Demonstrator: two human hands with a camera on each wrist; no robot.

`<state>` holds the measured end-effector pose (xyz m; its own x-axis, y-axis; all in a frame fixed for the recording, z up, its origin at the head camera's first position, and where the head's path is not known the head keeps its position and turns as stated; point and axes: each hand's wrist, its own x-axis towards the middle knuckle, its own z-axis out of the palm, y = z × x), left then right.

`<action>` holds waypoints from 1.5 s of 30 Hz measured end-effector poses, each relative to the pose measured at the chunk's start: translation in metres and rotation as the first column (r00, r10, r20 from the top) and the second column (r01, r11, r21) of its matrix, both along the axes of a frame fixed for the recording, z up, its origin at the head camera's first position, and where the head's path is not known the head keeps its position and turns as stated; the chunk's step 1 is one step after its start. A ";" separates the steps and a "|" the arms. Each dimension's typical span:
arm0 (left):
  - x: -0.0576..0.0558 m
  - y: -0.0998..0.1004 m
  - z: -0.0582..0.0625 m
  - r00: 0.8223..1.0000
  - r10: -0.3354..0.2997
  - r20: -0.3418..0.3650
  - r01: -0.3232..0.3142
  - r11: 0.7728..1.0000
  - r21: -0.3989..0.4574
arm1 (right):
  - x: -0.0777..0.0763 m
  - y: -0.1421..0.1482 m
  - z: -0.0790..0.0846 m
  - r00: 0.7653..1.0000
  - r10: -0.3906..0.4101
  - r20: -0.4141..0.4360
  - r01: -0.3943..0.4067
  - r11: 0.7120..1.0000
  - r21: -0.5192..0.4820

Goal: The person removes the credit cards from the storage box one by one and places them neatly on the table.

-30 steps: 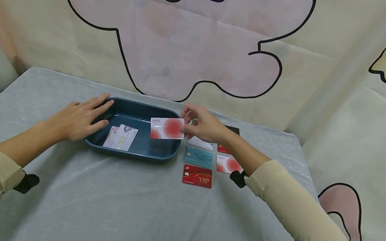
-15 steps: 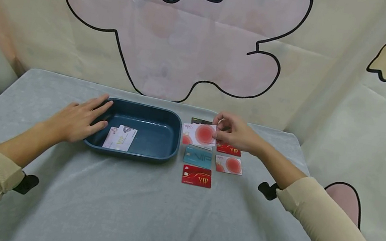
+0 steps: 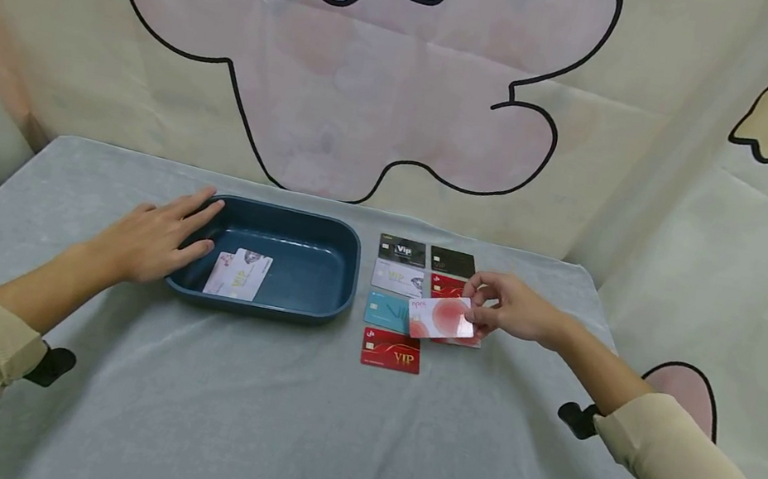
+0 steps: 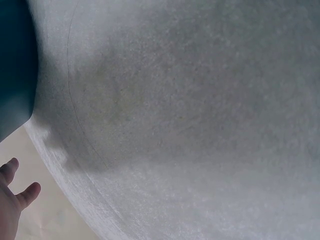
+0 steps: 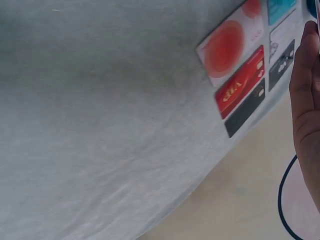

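Observation:
In the head view my right hand (image 3: 520, 308) pinches a white card with red circles (image 3: 441, 317) by its right edge. The card hovers over a matching card (image 3: 460, 341) on the table and overlaps a teal card (image 3: 384, 310). My left hand (image 3: 154, 235) rests with spread, straight fingers on the left rim of a dark blue tray (image 3: 335, 311). Inside that tray, at the left, lie two pale cards (image 3: 248, 275), one overlapping the other. In the right wrist view only part of my right hand (image 5: 307, 105) shows at the edge.
Several cards lie in two columns right of the tray: a black VIP card (image 3: 402, 250), a plain black card (image 3: 452, 262), a white VIP card (image 3: 398, 279), a red card (image 3: 445, 286) and a red VIP card (image 3: 392, 351). A grey cloth covers the table (image 3: 294, 426).
My right hand has carried the pinched card from above the tray to the right, then down over the matching card. My left hand has stayed on the tray rim.

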<state>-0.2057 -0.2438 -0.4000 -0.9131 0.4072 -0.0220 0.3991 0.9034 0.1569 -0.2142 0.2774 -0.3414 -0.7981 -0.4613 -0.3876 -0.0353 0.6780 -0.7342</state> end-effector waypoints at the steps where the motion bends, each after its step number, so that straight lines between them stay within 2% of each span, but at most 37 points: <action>1: 0.000 0.000 0.000 1.000 0.001 0.000 -0.001 1.000 -0.001 | 0.002 0.003 -0.002 1.000 -0.004 0.008 0.004 1.000 -0.001; 14: 0.000 0.001 0.001 1.000 -0.012 -0.010 0.012 1.000 0.001 | 0.018 0.038 -0.020 0.994 0.000 0.111 -0.001 1.000 0.007; 21: 0.000 0.000 0.001 1.000 -0.013 -0.009 0.013 1.000 -0.002 | 0.025 0.042 -0.031 0.988 0.009 0.152 -0.014 0.999 0.033; 28: 0.000 0.000 0.000 1.000 -0.007 -0.001 0.007 1.000 -0.006 | 0.028 0.040 -0.041 0.988 0.021 0.154 -0.034 0.996 0.086; 39: 0.000 -0.001 0.000 1.000 -0.001 -0.003 0.001 1.000 -0.006 | 0.029 0.037 -0.042 0.983 -0.039 0.180 0.017 0.993 0.121; 45: 0.000 0.000 0.000 1.000 0.001 0.002 -0.001 1.000 -0.007 | 0.028 0.034 -0.040 0.982 -0.034 0.185 0.011 0.992 0.125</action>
<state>-0.2055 -0.2442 -0.3999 -0.9134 0.4063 -0.0264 0.3981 0.9049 0.1508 -0.1863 0.3117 -0.3816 -0.7163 -0.3837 -0.5828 0.1104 0.7624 -0.6376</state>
